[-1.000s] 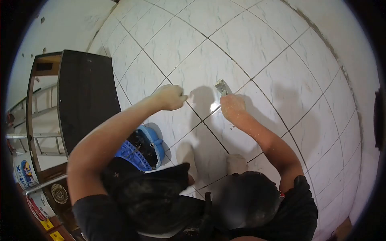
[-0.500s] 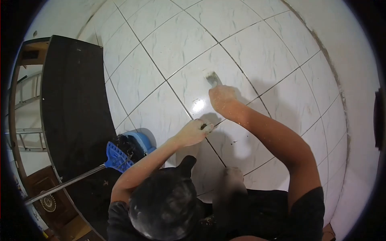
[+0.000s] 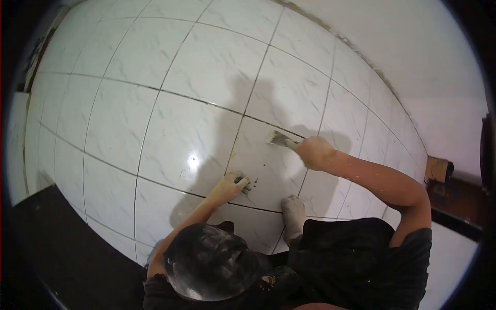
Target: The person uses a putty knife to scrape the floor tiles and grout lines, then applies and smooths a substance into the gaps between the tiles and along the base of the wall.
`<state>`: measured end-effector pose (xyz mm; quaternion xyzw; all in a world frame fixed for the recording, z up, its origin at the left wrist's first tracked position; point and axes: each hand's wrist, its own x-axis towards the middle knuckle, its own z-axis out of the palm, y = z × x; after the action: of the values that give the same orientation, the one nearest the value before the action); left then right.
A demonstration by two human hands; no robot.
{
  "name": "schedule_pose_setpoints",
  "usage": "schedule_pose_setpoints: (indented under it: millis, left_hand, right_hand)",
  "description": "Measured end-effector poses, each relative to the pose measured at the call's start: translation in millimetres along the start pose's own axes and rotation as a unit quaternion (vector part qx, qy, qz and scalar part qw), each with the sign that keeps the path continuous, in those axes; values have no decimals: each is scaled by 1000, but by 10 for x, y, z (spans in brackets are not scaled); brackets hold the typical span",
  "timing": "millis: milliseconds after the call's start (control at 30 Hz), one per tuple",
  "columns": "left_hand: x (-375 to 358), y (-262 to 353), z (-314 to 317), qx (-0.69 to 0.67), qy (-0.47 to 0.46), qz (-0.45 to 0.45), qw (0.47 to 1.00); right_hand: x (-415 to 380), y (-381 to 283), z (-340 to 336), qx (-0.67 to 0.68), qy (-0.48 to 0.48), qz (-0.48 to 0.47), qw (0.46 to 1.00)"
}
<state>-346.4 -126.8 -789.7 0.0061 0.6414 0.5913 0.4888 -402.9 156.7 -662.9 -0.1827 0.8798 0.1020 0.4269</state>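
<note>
I squat on a floor of white marble-look tiles (image 3: 191, 119) with dark grout lines. My right hand (image 3: 315, 152) grips the handle of a putty knife (image 3: 280, 138), whose blade rests on a tile close to a grout joint. My left hand (image 3: 231, 185) presses on the floor beside a grout line, its fingers closed on a small green object (image 3: 243, 181) that is too small to identify. A few dark specks lie on the tile just right of it. The two hands are about one tile apart.
My bare foot (image 3: 294, 212) stands on the tile below the right hand, and my dusty dark knee (image 3: 212, 263) fills the bottom centre. A white wall (image 3: 413, 57) meets the floor at the upper right. A brown box (image 3: 439, 168) sits at right, dark furniture (image 3: 46, 253) at lower left.
The view has swung right, so the dark cabinet, blue dustpan and broom have left the picture. My left hand dropped lower onto the floor; the right hand with the putty knife moved slightly right.
</note>
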Motion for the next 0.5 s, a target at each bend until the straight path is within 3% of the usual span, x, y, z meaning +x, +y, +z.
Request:
schedule_pose_setpoints:
  millis: [100,167,300,500]
  left_hand:
    - [98,10,101,-34,-65,-3,997]
    - [63,87,119,-41,-69,-2,997]
    - [-49,100,33,-75,-82,-6,994]
    - [-279,215,-225,-66,-17,-29,997]
  right_hand:
    - [-406,354,357,-24,5,21,999]
    - [-645,470,474,5,-71,75,995]
    - [-1094,699,734,67,-58,123,988]
    - [-1367,895,1275,138,4,151,979]
